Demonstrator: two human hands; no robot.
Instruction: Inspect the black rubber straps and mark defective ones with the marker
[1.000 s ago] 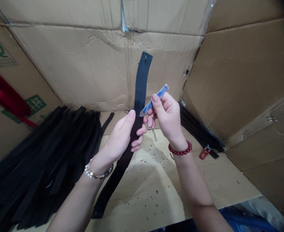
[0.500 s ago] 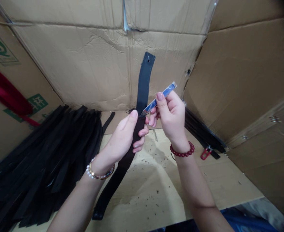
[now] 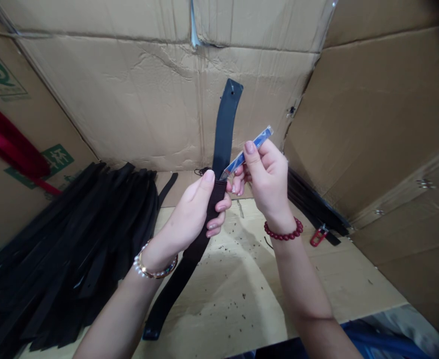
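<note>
One long, flat, dark strap (image 3: 226, 124), blue-grey on its upper length and with a small hole near its top end: upright but leaning, in front of the brown cardboard back panel (image 3: 129, 109), its black lower end slanting down toward me over the pale, flat work surface (image 3: 189, 319).

One brown-black fabric sleeve (image 3: 219, 193), around the strap's middle. My left hand (image 3: 193, 212) was closed about it, thumb on the near face, fingers wrapped behind.

One slim, flat, blue strip with a clear covering (image 3: 237, 162) and a greyish tip, pinched between the thumb and fingers of my right hand (image 3: 267, 180). It slanted down to the sleeve's upper edge; whether the tip had entered, I could not tell.

One bracelet of pearly white beads with a gold-coloured band (image 3: 140, 268), on my left wrist; one dark red beaded bracelet (image 3: 284, 235), on my right.

One large heap of black straps (image 3: 88, 249), to my left. One smaller bundle of black straps (image 3: 311, 199), along the right-hand cardboard panel (image 3: 383, 109), with a small red object with a metal end (image 3: 318, 237) beside it.

Dark specks (image 3: 243, 296), scattered over the surface.
</note>
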